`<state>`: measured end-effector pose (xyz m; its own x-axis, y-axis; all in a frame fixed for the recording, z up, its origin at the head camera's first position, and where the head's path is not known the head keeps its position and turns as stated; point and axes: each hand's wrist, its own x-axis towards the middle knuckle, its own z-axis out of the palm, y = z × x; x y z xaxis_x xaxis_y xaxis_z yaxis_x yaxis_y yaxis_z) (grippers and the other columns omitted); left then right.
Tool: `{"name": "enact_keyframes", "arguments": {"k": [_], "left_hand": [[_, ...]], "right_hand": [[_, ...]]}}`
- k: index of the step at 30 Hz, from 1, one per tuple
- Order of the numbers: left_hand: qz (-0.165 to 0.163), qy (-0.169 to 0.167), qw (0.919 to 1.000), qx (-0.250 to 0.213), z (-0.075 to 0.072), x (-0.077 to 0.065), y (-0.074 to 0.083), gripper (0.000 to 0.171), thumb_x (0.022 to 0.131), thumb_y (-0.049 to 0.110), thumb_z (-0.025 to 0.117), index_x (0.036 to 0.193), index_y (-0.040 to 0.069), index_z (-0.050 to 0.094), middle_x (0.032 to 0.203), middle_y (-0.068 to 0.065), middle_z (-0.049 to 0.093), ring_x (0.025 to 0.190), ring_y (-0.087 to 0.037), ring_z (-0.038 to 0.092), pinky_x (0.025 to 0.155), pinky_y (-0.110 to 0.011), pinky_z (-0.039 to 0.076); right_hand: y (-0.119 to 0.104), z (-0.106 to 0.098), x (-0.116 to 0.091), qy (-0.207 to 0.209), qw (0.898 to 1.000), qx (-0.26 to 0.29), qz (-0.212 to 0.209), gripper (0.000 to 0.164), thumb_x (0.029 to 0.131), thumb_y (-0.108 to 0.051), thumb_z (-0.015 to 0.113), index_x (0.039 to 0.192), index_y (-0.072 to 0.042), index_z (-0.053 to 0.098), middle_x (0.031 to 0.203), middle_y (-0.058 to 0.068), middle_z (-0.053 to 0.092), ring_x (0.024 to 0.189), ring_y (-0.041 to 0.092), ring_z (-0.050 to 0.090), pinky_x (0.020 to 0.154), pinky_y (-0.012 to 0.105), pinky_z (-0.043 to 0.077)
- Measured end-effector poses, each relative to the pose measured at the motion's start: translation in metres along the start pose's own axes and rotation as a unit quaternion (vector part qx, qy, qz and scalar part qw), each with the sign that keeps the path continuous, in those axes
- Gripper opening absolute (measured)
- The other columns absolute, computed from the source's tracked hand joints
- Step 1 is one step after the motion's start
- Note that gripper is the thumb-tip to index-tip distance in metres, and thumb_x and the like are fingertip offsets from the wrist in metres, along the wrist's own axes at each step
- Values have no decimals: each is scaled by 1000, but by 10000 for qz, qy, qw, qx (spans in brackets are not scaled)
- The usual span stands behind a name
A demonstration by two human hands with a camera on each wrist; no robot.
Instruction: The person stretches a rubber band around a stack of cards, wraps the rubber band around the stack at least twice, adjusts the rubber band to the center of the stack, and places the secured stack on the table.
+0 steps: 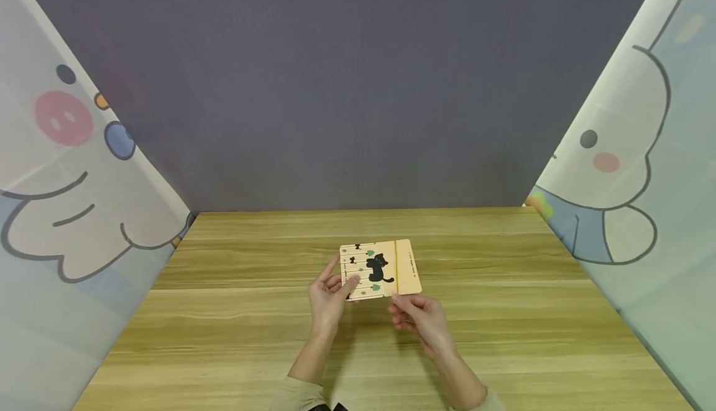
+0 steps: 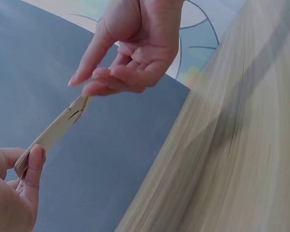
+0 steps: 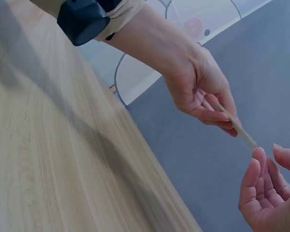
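Note:
A cream notebook (image 1: 363, 274) with a black cat on its cover is held above the wooden table. A yellow elastic band (image 1: 396, 268) runs across the cover near its right end. My left hand (image 1: 329, 296) grips the left end, thumb on the cover and fingers beneath. At the near edge, by the band's end, is my right hand (image 1: 419, 319), its fingertips right at the edge. In the right wrist view a gap shows between the thumb and fingers of the right hand (image 3: 270, 193). The left wrist view shows the notebook (image 2: 53, 130) nearly edge-on.
The wood-grain table (image 1: 252, 311) spreads beneath both hands. A dark grey panel (image 1: 358, 87) stands at its back edge. Cartoon-printed curtains border the left side (image 1: 67, 212) and the right side (image 1: 632, 181).

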<state>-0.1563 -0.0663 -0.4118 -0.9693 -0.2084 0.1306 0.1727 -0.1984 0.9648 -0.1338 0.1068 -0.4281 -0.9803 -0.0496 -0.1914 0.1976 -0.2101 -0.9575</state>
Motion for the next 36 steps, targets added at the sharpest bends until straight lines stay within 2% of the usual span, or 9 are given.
{"name": "enact_keyframes", "arguments": {"k": [3, 8, 11, 15, 17, 21, 23, 28, 36], "left_hand": [[-47, 8, 10000, -42, -2, 2, -5, 56, 72, -10, 66, 125, -2, 47, 74, -27, 60, 40, -4, 38, 35, -13, 25], [-58, 55, 9999, 77, -5, 6, -17, 57, 72, -7, 68, 125, 3, 49, 73, -22, 62, 41, -4, 38, 35, -13, 25], [7, 76, 9999, 130, -6, 7, -20, 56, 72, -6, 69, 124, 4, 50, 73, -20, 63, 43, -5, 43, 36, -13, 28], [61, 77, 9999, 51, -6, 7, -21, 56, 71, -6, 68, 124, 4, 51, 75, -22, 63, 44, -6, 47, 37, -13, 29], [43, 59, 10000, 25, -7, 6, -21, 56, 71, -6, 68, 123, 4, 51, 75, -22, 63, 43, -5, 45, 36, -13, 27], [-82, -55, 10000, 6, -8, 5, -21, 57, 71, -6, 69, 124, 3, 50, 75, -21, 63, 41, -5, 40, 36, -13, 26], [-145, -112, 9998, -36, -8, 5, -21, 58, 72, -7, 68, 125, 3, 49, 75, -22, 63, 40, -5, 38, 35, -13, 25], [-173, -171, 9997, -99, -8, 5, -21, 59, 72, -9, 67, 126, 1, 47, 72, -22, 61, 39, -5, 32, 35, -14, 24], [-102, -73, 9998, 122, -7, 3, -23, 58, 71, -7, 68, 125, 3, 49, 71, -19, 63, 42, -4, 40, 36, -13, 27]], "right_hand": [[7, -9, 1, -375, 9990, -110, -236, 28, 79, -18, 66, 91, 7, 62, 76, 11, 65, 61, 15, 59, 60, 29, 51], [49, -41, 29, -933, 9932, -181, -676, 30, 82, -20, 63, 99, 5, 60, 84, 13, 65, 68, 20, 62, 63, 36, 52], [68, -57, 46, -931, 9926, -197, -751, 27, 81, -18, 64, 99, 2, 60, 89, 18, 63, 74, 28, 62, 65, 42, 51], [72, -68, 56, -855, 9896, -526, -1032, 27, 80, -17, 66, 98, 2, 60, 88, 23, 61, 75, 33, 60, 64, 45, 50], [68, -71, 58, -951, 9826, -777, -1393, 23, 81, -16, 64, 98, -1, 61, 87, 20, 61, 73, 30, 60, 63, 41, 51], [27, -61, 40, -1225, 9625, -1021, -2197, 15, 85, -8, 59, 98, -1, 63, 85, 14, 63, 72, 23, 60, 61, 31, 51], [1, -51, 29, -1051, 9591, -1193, -2343, 14, 85, -6, 59, 97, 0, 63, 84, 11, 63, 71, 22, 59, 61, 29, 50], [-47, -32, 14, -201, 9627, -1859, -1956, 23, 80, -17, 66, 92, 2, 64, 87, 11, 63, 75, 17, 58, 65, 28, 50], [-65, -30, 29, -118, 9460, -2436, -2137, 21, 80, -12, 66, 94, 3, 64, 91, 12, 63, 80, 16, 57, 69, 24, 49]]}}
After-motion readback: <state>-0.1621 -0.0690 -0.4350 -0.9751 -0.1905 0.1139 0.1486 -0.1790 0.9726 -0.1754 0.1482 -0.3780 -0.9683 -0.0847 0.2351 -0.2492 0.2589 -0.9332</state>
